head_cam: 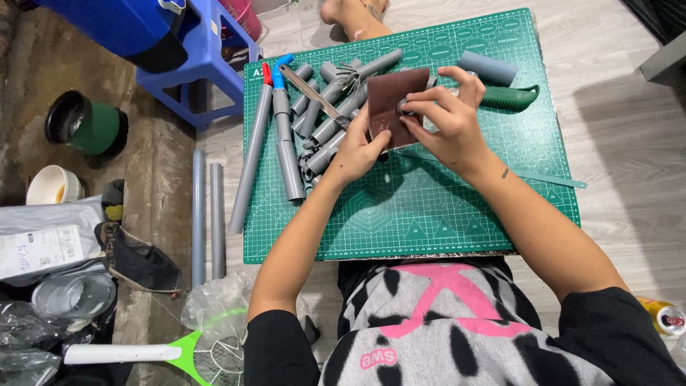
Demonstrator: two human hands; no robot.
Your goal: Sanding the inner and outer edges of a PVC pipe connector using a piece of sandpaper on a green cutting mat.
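Step in hand, by my read: sanding a pipe end. The brown rectangular sheet of sandpaper (395, 107) sits mid-far on the green gridded cutting mat (443, 214), held up between both hands. Left hand (357, 150) grips the sheet's near-left edge, fingers pressed together on it. Right hand (446, 118) has thumb and forefinger pinching a short grey plastic pipe piece (404, 105) against the sheet; rest of its fingers curl loosely over it. Only the pipe's end shows.

Next move prob. calls for a firm pinch on the sheet w/ the left hand while the right twists or rubs the piece; grip must not slip, since the piece is small.

Just left of the hands: a heap of grey plastic pipe offcuts (321, 121), w/ a metal-bladed tool (312, 93) lying across it. Far right on the mat: a grey cylinder (487, 68) and a green-handled knife (509, 98).

Packages, labels:
- Left, near, on the floor: a grey plastic mailer bag (43, 239) w/ a white rectangular label, print too small to tell.
- Near right edge: a yellow-and-red drink can (663, 314) lying on its side.
- Mat's far-left corner carries white printed lettering; white ruled scales along the edges.
- Far left: a blue plastic stool (207, 68).
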